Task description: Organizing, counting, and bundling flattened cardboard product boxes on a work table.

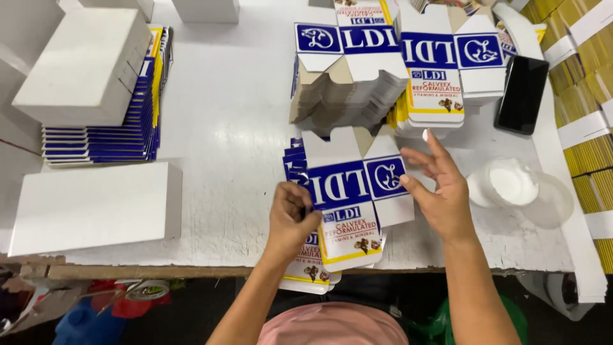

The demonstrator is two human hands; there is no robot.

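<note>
Two hands: both at the near edge of a white table (223, 140), working on one flat carton.
Left hand (290, 217): fingers curled shut, pinching the left edge of the flat carton blank (354, 204) where blue panel meets white.
Right hand (440, 195): open, fingers spread and slightly bent, thumb tip touching the right edge of the same blank, gripping nothing.
Flat carton blank: unfolded, white with blue panels and a yellow stripe, lying on top of a small pile of like blanks (306, 271) that overhangs the near table edge.
Behind the hands: two taller stacks of blanks (383, 70) of the same kind, fanned and leaning, side by side.
Right of the hands: clear plastic tub (523, 188) with something white inside, just beside the right wrist.
Further right: black phone (522, 94), face up, near the table's right edge.
Far right: bundles of yellow card with white bands (590, 96), stacked on edge.
Left side: plain white box (96, 207) lying flat; behind it another white box (83, 64) resting on a stack of blue-edged blanks (128, 128).
Below the table: roll of tape (148, 291) on a ledge, beside red and blue items too blurred to tell.
</note>
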